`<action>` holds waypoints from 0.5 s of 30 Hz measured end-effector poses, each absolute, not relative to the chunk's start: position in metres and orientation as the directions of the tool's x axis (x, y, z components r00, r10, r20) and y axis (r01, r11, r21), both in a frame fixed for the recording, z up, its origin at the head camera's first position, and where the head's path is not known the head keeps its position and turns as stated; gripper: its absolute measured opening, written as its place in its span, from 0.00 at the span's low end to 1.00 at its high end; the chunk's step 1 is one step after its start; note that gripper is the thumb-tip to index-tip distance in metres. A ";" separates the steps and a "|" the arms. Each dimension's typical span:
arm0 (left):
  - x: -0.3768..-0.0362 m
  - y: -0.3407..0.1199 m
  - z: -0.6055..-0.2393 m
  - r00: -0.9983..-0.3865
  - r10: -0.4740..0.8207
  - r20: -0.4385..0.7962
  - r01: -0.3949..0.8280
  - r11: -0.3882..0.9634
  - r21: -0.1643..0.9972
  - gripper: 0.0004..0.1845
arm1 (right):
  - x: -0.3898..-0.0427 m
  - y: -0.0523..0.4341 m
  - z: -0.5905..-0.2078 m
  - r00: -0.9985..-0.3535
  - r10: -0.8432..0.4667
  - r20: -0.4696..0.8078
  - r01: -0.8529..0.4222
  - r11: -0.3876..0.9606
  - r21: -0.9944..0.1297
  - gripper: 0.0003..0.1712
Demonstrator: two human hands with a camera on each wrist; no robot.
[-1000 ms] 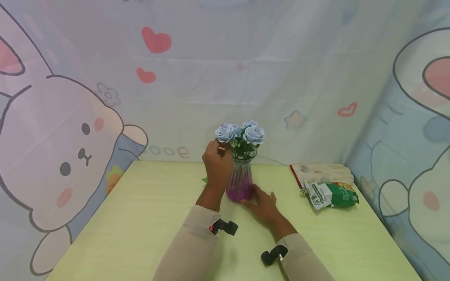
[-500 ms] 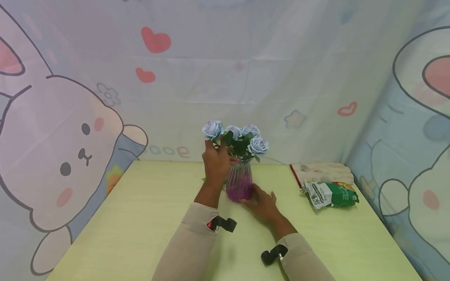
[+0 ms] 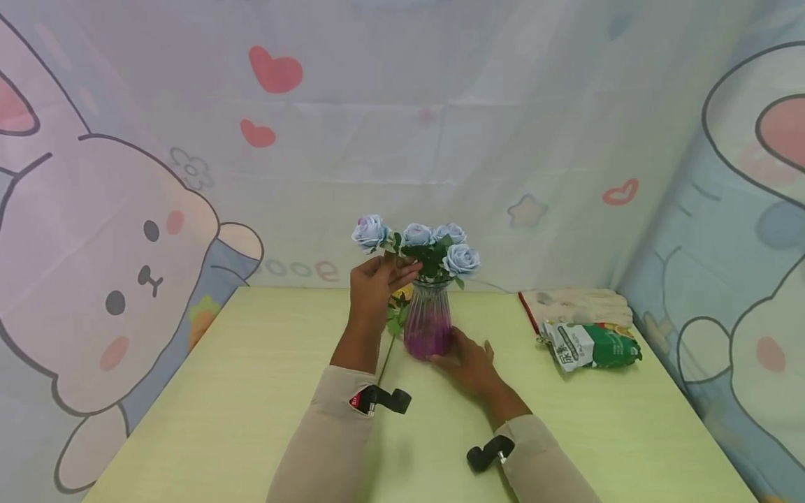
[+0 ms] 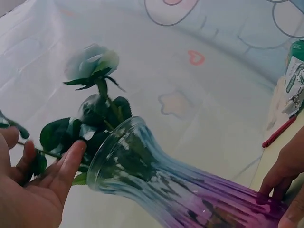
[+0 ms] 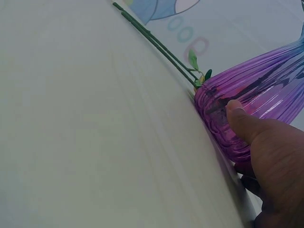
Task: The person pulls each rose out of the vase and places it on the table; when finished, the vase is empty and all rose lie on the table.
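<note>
A clear glass vase with a purple base stands upright, holding several light blue artificial roses. One blue rose leans out to the left, apart from the others. My left hand pinches its stem just left of the vase's rim; in the left wrist view the stem passes among the fingers, the other fingers loosely extended. Low on the vase, my right hand grips the base, thumb on the purple glass.
Behind and left of the vase a yellow flower lies on the table, its long green stems pointing towards me. At right are pale work gloves and a green-and-white packet. A printed curtain hangs behind.
My left hand has moved left with one blue rose, which now leans away from the bunch. The yellow flower behind has come into view. The right hand stays at the vase's base.
</note>
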State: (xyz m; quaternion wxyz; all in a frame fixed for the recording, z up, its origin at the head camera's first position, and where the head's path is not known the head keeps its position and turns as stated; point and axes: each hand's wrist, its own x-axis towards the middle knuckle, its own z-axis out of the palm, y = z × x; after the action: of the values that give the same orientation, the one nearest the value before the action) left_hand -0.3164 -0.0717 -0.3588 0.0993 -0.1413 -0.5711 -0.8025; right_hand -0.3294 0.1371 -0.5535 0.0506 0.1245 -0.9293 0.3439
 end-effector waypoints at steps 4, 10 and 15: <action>-0.315 -0.082 -0.359 -0.927 0.071 0.368 0.331 -0.304 0.893 0.28 | -0.330 0.137 -0.554 -0.963 -0.201 0.181 -0.270 0.730 -0.628 0.54; -0.315 -0.090 -0.362 -0.899 0.161 0.407 0.282 -0.498 0.820 0.05 | -0.328 0.136 -0.553 -0.968 -0.199 0.156 -0.252 0.740 -0.624 0.55; -0.316 -0.092 -0.368 -0.886 0.183 0.426 0.220 -0.643 0.733 0.11 | -0.327 0.135 -0.554 -0.969 -0.193 0.152 -0.246 0.744 -0.622 0.53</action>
State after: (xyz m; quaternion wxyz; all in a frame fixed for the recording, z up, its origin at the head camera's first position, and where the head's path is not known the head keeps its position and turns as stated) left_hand -0.3161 -0.0917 -0.3678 0.0108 -0.2386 -0.4222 -0.8744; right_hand -0.3270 0.1348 -0.5535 0.0388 0.1176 -0.9329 0.3382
